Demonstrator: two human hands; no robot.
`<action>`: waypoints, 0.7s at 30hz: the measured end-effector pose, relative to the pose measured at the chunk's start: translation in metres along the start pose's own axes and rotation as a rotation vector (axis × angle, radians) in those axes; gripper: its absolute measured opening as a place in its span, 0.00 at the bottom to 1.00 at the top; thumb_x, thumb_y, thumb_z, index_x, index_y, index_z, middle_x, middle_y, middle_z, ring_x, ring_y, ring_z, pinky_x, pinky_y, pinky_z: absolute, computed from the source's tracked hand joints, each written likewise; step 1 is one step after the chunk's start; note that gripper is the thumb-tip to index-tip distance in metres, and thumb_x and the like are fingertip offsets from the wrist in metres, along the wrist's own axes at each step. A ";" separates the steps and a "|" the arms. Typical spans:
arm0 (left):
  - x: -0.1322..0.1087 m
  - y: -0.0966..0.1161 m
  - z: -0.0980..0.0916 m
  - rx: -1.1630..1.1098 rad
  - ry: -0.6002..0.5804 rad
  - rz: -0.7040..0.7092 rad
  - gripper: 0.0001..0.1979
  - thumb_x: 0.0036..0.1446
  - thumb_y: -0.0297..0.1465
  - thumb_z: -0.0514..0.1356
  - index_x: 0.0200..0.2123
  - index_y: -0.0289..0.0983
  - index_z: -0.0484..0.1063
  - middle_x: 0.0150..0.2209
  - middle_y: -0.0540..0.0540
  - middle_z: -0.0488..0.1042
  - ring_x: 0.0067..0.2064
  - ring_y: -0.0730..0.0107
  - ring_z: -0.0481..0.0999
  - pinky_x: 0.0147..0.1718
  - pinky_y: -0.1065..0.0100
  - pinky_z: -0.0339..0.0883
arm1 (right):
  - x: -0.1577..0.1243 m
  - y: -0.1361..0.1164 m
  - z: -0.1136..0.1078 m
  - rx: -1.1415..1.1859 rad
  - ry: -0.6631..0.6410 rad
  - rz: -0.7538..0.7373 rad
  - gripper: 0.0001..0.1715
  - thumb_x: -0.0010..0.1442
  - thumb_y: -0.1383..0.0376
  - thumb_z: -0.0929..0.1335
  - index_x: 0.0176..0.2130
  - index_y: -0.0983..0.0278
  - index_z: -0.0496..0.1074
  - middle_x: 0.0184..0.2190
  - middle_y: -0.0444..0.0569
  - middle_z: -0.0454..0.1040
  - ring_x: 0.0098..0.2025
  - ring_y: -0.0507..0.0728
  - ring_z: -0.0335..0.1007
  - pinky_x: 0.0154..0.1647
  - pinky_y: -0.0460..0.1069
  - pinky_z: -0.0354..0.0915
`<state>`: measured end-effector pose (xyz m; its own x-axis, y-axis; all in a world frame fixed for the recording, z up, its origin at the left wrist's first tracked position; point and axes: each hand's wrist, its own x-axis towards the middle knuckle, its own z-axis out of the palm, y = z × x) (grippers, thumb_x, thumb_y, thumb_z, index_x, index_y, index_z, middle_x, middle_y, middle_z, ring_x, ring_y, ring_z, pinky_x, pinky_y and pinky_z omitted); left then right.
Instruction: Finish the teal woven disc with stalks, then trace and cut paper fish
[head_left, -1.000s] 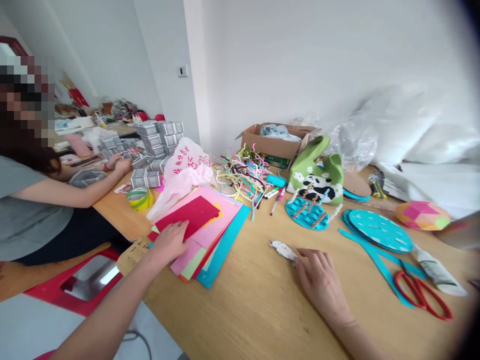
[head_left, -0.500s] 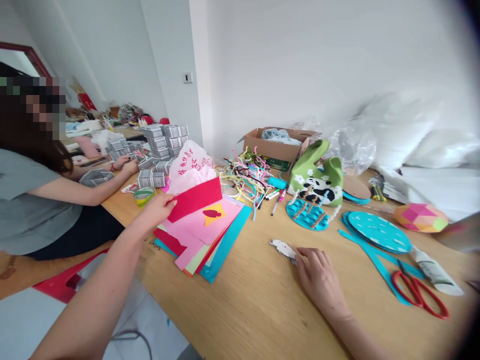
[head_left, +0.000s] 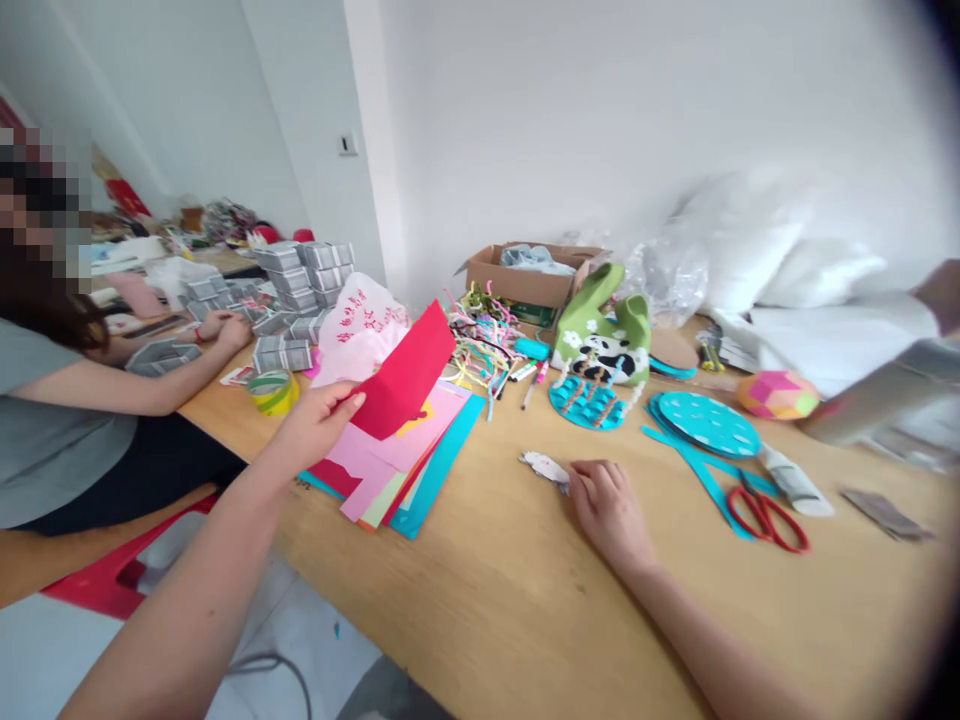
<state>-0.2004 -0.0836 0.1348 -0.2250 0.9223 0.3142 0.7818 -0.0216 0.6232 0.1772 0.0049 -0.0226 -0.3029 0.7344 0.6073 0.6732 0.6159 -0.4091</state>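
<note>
1. The left hand (head_left: 322, 418) pinches a red sheet (head_left: 405, 378) by its left edge, tilted up over the pile of coloured paper (head_left: 436, 487).
2. The right hand (head_left: 611, 512) rests on the counter (head_left: 517, 600), fingers at one end of a small white cutout (head_left: 544, 466); whether they grip it, I cannot tell.
3. Red-handled scissors (head_left: 766, 521) lie farther right, near blue strips (head_left: 717, 496).

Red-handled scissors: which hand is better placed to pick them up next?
Right hand, probably: it sits at the white cutout, and the red-handled scissors lie to its right, nearer to it. The left hand is farther off, holding a red sheet over the paper stack.
</note>
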 end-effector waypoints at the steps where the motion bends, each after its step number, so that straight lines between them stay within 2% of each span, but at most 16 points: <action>1: -0.007 0.006 0.008 0.038 -0.027 0.057 0.18 0.58 0.43 0.51 0.32 0.35 0.73 0.27 0.50 0.74 0.31 0.68 0.71 0.32 0.69 0.68 | 0.001 0.000 -0.001 0.021 0.008 0.038 0.09 0.64 0.63 0.61 0.39 0.63 0.68 0.35 0.54 0.71 0.41 0.59 0.66 0.42 0.55 0.64; 3: -0.023 0.019 0.029 0.092 -0.086 0.196 0.18 0.61 0.39 0.48 0.41 0.35 0.74 0.34 0.46 0.77 0.36 0.65 0.74 0.38 0.67 0.69 | 0.003 0.003 -0.005 0.080 0.024 0.141 0.11 0.63 0.61 0.61 0.38 0.64 0.68 0.35 0.54 0.71 0.40 0.59 0.67 0.42 0.55 0.64; 5: -0.043 0.028 0.054 0.110 -0.144 0.401 0.18 0.62 0.32 0.47 0.49 0.38 0.72 0.44 0.44 0.77 0.45 0.63 0.75 0.46 0.64 0.69 | 0.007 0.008 -0.011 0.146 0.071 0.304 0.12 0.62 0.60 0.61 0.38 0.65 0.69 0.34 0.53 0.72 0.38 0.58 0.68 0.40 0.54 0.65; 8: -0.079 0.036 0.097 0.170 -0.197 0.754 0.21 0.60 0.23 0.46 0.51 0.37 0.70 0.49 0.41 0.75 0.53 0.64 0.72 0.53 0.60 0.67 | 0.009 0.016 -0.026 0.198 0.160 0.483 0.15 0.61 0.57 0.62 0.39 0.65 0.69 0.36 0.53 0.73 0.37 0.57 0.69 0.38 0.52 0.65; 11: -0.112 0.035 0.135 0.290 -0.267 0.989 0.19 0.59 0.21 0.48 0.52 0.33 0.69 0.49 0.38 0.75 0.53 0.60 0.72 0.54 0.57 0.66 | 0.003 0.023 -0.039 0.181 0.201 0.512 0.16 0.60 0.56 0.62 0.39 0.66 0.70 0.37 0.54 0.74 0.37 0.57 0.69 0.37 0.52 0.65; 13: -0.128 0.033 0.150 0.332 -0.305 1.018 0.17 0.59 0.23 0.51 0.50 0.32 0.71 0.48 0.38 0.76 0.52 0.58 0.73 0.54 0.56 0.66 | -0.006 0.027 -0.042 0.160 0.194 0.508 0.17 0.60 0.56 0.62 0.39 0.66 0.70 0.37 0.54 0.74 0.38 0.57 0.69 0.38 0.52 0.65; 15: -0.135 0.032 0.154 0.353 -0.387 1.000 0.17 0.59 0.27 0.53 0.51 0.34 0.70 0.52 0.38 0.74 0.54 0.56 0.71 0.55 0.56 0.64 | -0.017 0.031 -0.042 0.152 0.162 0.527 0.17 0.60 0.55 0.62 0.40 0.65 0.70 0.38 0.54 0.74 0.38 0.58 0.70 0.38 0.52 0.65; 17: -0.134 0.033 0.148 0.313 -0.506 0.952 0.20 0.60 0.36 0.56 0.54 0.36 0.68 0.55 0.39 0.71 0.58 0.55 0.68 0.58 0.55 0.62 | -0.027 0.034 -0.040 0.160 0.138 0.573 0.18 0.59 0.54 0.62 0.40 0.65 0.71 0.38 0.54 0.75 0.39 0.59 0.70 0.37 0.52 0.65; 19: -0.122 0.034 0.135 0.230 -0.649 0.901 0.31 0.55 0.47 0.58 0.58 0.37 0.65 0.59 0.39 0.68 0.61 0.54 0.63 0.60 0.55 0.58 | -0.032 0.036 -0.038 0.159 0.136 0.605 0.19 0.59 0.54 0.62 0.40 0.65 0.71 0.37 0.54 0.75 0.39 0.59 0.70 0.37 0.52 0.65; 21: -0.098 0.031 0.120 0.170 -0.671 0.823 0.33 0.54 0.50 0.59 0.59 0.39 0.64 0.59 0.41 0.67 0.62 0.57 0.63 0.61 0.57 0.57 | -0.033 0.037 -0.036 0.137 0.132 0.599 0.19 0.59 0.53 0.62 0.39 0.64 0.71 0.37 0.54 0.75 0.38 0.59 0.70 0.37 0.52 0.65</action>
<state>-0.0842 -0.1281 0.0378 0.7323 0.6732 0.1027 0.6295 -0.7267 0.2752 0.2366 -0.0070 -0.0329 0.1916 0.9276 0.3206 0.6049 0.1456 -0.7829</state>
